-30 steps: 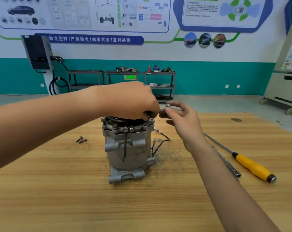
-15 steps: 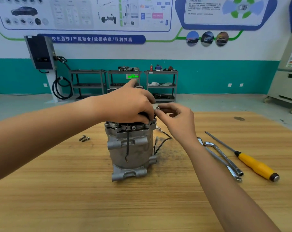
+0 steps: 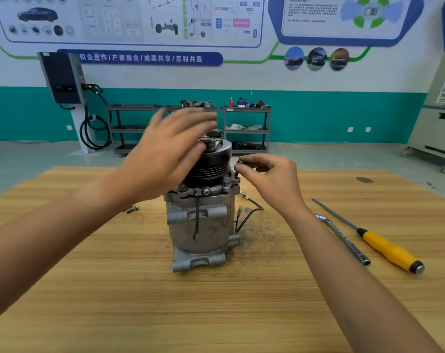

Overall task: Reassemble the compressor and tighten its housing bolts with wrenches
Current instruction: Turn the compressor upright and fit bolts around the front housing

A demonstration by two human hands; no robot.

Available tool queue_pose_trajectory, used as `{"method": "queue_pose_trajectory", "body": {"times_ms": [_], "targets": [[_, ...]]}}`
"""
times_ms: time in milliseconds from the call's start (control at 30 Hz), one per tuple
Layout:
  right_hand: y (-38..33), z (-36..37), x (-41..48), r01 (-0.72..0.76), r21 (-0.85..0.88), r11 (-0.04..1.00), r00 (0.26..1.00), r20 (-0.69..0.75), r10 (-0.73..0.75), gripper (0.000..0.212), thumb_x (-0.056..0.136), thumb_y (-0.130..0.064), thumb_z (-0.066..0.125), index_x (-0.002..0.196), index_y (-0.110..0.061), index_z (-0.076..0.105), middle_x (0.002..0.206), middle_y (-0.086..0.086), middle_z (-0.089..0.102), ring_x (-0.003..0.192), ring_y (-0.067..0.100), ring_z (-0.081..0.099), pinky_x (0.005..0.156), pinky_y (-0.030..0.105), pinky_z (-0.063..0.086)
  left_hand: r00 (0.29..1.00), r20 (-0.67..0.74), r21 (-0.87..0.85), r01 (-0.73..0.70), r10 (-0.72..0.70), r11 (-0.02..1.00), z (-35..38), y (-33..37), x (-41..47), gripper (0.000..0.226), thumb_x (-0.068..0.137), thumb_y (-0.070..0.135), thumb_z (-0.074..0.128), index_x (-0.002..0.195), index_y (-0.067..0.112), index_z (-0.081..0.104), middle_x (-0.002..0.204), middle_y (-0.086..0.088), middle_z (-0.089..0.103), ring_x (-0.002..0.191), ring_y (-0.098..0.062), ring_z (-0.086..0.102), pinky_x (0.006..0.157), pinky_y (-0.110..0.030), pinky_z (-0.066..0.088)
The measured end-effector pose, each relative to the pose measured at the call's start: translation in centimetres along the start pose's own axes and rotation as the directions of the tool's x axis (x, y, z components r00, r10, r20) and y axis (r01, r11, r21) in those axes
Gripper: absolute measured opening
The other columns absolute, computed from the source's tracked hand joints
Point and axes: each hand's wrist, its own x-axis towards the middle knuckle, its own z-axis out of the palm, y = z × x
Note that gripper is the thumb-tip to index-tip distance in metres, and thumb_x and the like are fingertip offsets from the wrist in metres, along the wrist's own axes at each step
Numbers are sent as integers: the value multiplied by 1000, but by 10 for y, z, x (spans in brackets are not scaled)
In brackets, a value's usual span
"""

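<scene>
A grey metal compressor point(image 3: 201, 225) stands upright mid-table, with a black grooved pulley point(image 3: 211, 166) on top. My left hand point(image 3: 170, 151) hovers blurred over the pulley's left side, fingers spread and holding nothing. My right hand point(image 3: 270, 179) sits at the pulley's right edge and pinches a small bolt point(image 3: 238, 169) that stands over the housing flange. A black wire with a connector point(image 3: 244, 215) hangs off the compressor's right side.
A bent metal wrench point(image 3: 343, 238) and a yellow-handled screwdriver point(image 3: 389, 250) lie on the wooden table point(image 3: 114, 289) to the right. A loose bolt point(image 3: 132, 209) lies left of the compressor. Shelving carts and a wall charger stand far behind.
My left hand has lifted off the pulley and opened, uncovering it. My right hand has dropped slightly, with the bolt now at the flange.
</scene>
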Motion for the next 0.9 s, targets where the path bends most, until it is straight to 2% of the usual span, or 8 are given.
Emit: {"method": "queue_pose_trajectory", "body": {"times_ms": [67, 167, 233, 333, 467, 567, 733, 900], "targets": [[0, -2, -1, 44, -59, 997, 999, 14, -43, 20, 79, -14, 75, 96, -5, 74, 80, -9, 67, 68, -10, 57, 70, 0, 43, 979, -95, -146, 168, -183, 975, -1, -8, -12, 49, 94, 27, 31, 132, 0, 48, 134, -13, 49, 124, -6, 33, 108, -42, 27], [-2, -3, -5, 130, -141, 981, 991, 38, -126, 22, 79, -11, 75, 99, -3, 74, 89, 2, 73, 81, 0, 60, 75, -3, 39, 915, -83, -268, 360, -394, 893, 3, -22, -31, 50, 93, 27, 32, 134, 2, 46, 134, -9, 49, 120, -1, 34, 102, -19, 26], [-3, -2, -6, 160, -161, 974, 987, 62, -151, 22, 80, -10, 74, 101, -3, 73, 94, 7, 73, 86, 6, 63, 79, 2, 42, 891, -50, -278, 422, -452, 863, 9, -29, -43, 51, 92, 27, 32, 134, 3, 46, 136, -10, 49, 121, -4, 35, 101, -17, 25], [-4, -4, -11, 213, -209, 954, 974, 124, -190, 22, 85, -9, 68, 104, -1, 71, 98, 9, 72, 93, 19, 68, 86, 27, 51, 866, -33, -290, 470, -499, 834, 18, -38, -58, 53, 91, 29, 31, 135, 2, 45, 136, -11, 49, 120, -5, 36, 99, -17, 26], [-5, -7, -19, 307, -289, 907, 949, 168, -268, 28, 85, -8, 54, 107, 2, 69, 97, 11, 73, 91, 24, 69, 83, 29, 48, 788, -34, -407, 551, -615, 728, 33, -48, -74, 42, 99, 24, 32, 134, 6, 46, 127, -3, 52, 115, -7, 43, 94, -19, 33], [-5, -8, -20, 311, -313, 897, 946, 196, -260, 33, 84, -6, 50, 111, 3, 67, 100, 13, 72, 93, 26, 68, 83, 32, 49, 637, 96, -530, 683, -765, 503, 53, -52, -77, 41, 103, 29, 26, 134, 11, 46, 122, 1, 54, 113, -10, 48, 91, -23, 37], [-8, -14, -9, 283, -262, 923, 943, 253, -217, 24, 89, -6, 60, 112, -2, 68, 105, 9, 71, 99, 20, 66, 88, 28, 50, 314, 453, -681, 726, -835, -97, 87, -51, -80, 50, 101, 40, 22, 137, 10, 40, 127, -2, 52, 105, -15, 52, 93, -36, 37], [-13, -16, 1, 253, -241, 937, 934, 313, -172, 21, 88, -8, 64, 107, -2, 70, 101, 10, 72, 93, 19, 66, 84, 25, 49, 211, 501, -715, 648, -840, -263, 99, -48, -95, 47, 101, 42, 23, 130, 13, 45, 113, -1, 58, 93, -12, 58, 87, -38, 40]]}}
